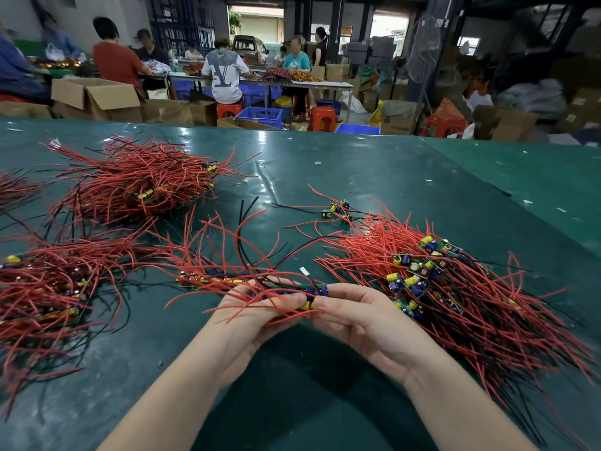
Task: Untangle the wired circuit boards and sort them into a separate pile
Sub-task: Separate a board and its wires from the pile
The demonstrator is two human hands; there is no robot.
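Both hands meet at the middle of the green table (374,177). My left hand (250,315) holds a row of small circuit boards (292,292) with red and black wires fanning up and left. My right hand (354,315) pinches the right end of that row at its yellow and blue capacitors. A tangled heap of wired boards (448,288) lies right of my right hand. Another row of boards (208,279) lies on the table just left of my left hand.
Piles of wired boards lie at the far left (136,183) and near left (45,288). A few loose boards (338,209) sit mid-table. Beyond the far table edge, people work at benches among cardboard boxes (94,96), blue crates (260,117) and red stools.
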